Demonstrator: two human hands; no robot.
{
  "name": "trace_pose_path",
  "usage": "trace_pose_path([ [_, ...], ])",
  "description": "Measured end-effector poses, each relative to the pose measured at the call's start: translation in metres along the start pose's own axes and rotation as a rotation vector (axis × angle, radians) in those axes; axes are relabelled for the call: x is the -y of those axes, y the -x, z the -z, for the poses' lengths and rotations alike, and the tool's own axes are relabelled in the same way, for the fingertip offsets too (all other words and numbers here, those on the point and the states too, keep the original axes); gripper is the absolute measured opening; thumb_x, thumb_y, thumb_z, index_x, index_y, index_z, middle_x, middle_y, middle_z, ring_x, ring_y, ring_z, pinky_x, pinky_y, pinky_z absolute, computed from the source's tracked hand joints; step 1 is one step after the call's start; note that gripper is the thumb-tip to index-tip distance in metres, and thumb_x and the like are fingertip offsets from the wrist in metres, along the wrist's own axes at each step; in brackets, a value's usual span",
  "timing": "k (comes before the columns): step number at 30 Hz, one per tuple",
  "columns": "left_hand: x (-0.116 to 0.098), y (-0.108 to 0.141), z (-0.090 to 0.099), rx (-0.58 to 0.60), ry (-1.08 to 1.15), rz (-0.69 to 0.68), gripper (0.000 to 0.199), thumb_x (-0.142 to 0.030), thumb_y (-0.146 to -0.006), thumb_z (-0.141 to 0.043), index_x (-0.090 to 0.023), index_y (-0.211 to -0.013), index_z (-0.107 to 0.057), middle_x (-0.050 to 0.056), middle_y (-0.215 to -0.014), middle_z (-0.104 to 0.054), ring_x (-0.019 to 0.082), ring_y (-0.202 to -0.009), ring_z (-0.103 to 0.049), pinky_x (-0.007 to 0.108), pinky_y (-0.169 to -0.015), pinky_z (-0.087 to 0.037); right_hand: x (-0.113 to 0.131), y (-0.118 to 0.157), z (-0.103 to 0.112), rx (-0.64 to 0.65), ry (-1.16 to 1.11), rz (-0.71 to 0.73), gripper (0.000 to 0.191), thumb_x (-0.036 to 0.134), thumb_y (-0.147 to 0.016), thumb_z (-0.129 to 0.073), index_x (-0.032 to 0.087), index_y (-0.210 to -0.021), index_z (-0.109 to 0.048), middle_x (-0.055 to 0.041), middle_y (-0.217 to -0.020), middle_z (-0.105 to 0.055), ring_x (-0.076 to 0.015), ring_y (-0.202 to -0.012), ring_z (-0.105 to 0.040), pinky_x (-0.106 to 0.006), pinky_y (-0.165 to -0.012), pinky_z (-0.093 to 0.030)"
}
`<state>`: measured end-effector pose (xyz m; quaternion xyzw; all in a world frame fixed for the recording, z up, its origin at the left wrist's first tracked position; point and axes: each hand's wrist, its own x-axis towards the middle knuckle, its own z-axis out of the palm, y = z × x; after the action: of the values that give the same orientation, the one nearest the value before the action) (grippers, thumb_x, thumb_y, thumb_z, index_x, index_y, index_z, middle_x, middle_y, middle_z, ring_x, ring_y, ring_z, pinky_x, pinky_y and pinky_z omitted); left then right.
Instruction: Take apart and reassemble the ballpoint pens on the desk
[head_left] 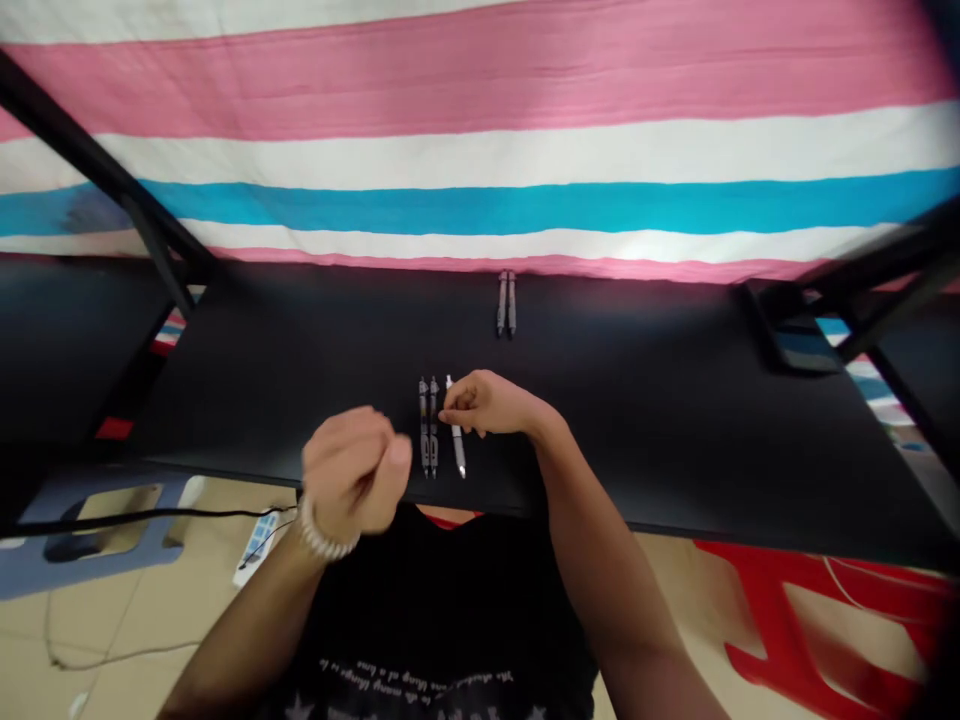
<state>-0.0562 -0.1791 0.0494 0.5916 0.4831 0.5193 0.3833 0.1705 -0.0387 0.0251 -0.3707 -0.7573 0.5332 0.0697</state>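
Two dark pens (428, 428) lie side by side near the front edge of the black table. Just right of them is a white and grey pen (457, 442), slightly tilted. My right hand (480, 403) is over that pen's upper half, thumb and fingers pinched against it. My left hand (356, 468), with a beaded bracelet at the wrist, is left of the dark pens, raised by the table edge. Its fingers are curled closed and somewhat blurred, and nothing shows in them. Two more grey pens (506, 304) lie together at the table's back edge.
The black table (637, 400) has dark frame posts at both sides. A phone-like dark object (802, 345) lies at its right end. A striped cloth (480, 210) hangs behind. Below are a red stool (780, 625), a blue-grey stool (82, 575) and a white power strip (257, 545) with cables.
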Motion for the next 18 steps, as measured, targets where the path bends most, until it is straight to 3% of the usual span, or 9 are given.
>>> trace_pose_path([
  [2,0.001,-0.06,-0.02,-0.023,-0.166,-0.09,0.045,-0.028,-0.085,-0.068,-0.019,-0.048,-0.043,-0.001,-0.051,-0.041,0.011,-0.051,-0.036,0.031,-0.054,-0.029,0.001,-0.001,0.001,-0.2,0.192,0.023,0.012,0.029,-0.078,-0.066,0.019,-0.072,-0.065,0.0037,-0.058,-0.06,-0.0098,-0.049,-0.054,-0.023,-0.051,-0.036],
  [4,0.006,-0.106,-0.034,-0.017,-0.225,-0.093,0.043,-0.029,-0.085,-0.068,-0.018,-0.05,-0.045,-0.002,-0.05,-0.04,0.009,-0.049,-0.034,0.03,-0.053,-0.026,-0.001,-0.003,0.002,-0.385,0.35,0.03,0.006,0.021,-0.072,-0.068,0.019,-0.074,-0.062,0.004,-0.059,-0.06,-0.0105,-0.052,-0.052,-0.024,-0.054,-0.034],
  [8,0.041,-0.166,-0.047,-0.041,-0.047,0.121,0.022,-0.03,-0.083,-0.069,-0.017,-0.067,-0.061,0.001,-0.063,-0.061,0.011,-0.058,-0.054,0.025,-0.06,-0.04,-0.012,-0.013,0.001,-0.614,0.358,0.083,0.008,0.015,-0.075,-0.058,0.02,-0.081,-0.055,0.0053,-0.058,-0.053,-0.0111,-0.051,-0.048,-0.025,-0.056,-0.033],
  [10,0.062,-0.184,-0.052,-0.022,0.135,0.192,0.014,-0.027,-0.078,-0.075,-0.016,-0.083,-0.067,0.004,-0.08,-0.07,0.013,-0.073,-0.064,0.026,-0.072,-0.048,-0.019,-0.02,-0.001,-0.71,0.196,0.163,0.006,0.019,-0.082,-0.053,0.021,-0.088,-0.052,0.0046,-0.062,-0.054,-0.0115,-0.054,-0.05,-0.025,-0.057,-0.037],
  [13,0.082,-0.196,-0.057,0.126,0.416,0.347,0.031,-0.037,-0.077,-0.076,-0.013,-0.097,-0.07,0.01,-0.092,-0.074,0.017,-0.084,-0.07,0.033,-0.083,-0.053,-0.026,-0.031,-0.004,-0.788,-0.048,0.23,0.007,0.027,-0.089,-0.051,0.022,-0.092,-0.048,0.0036,-0.068,-0.056,-0.0119,-0.057,-0.052,-0.024,-0.057,-0.039],
  [18,0.086,-0.194,-0.054,0.246,0.53,0.314,0.04,-0.036,-0.071,-0.082,-0.014,-0.103,-0.072,0.011,-0.099,-0.074,0.019,-0.087,-0.071,0.034,-0.082,-0.056,-0.025,-0.045,-0.006,-0.775,-0.251,0.287,0.013,0.033,-0.09,-0.056,0.022,-0.089,-0.049,0.0014,-0.074,-0.061,-0.0121,-0.063,-0.056,-0.025,-0.06,-0.042],
])
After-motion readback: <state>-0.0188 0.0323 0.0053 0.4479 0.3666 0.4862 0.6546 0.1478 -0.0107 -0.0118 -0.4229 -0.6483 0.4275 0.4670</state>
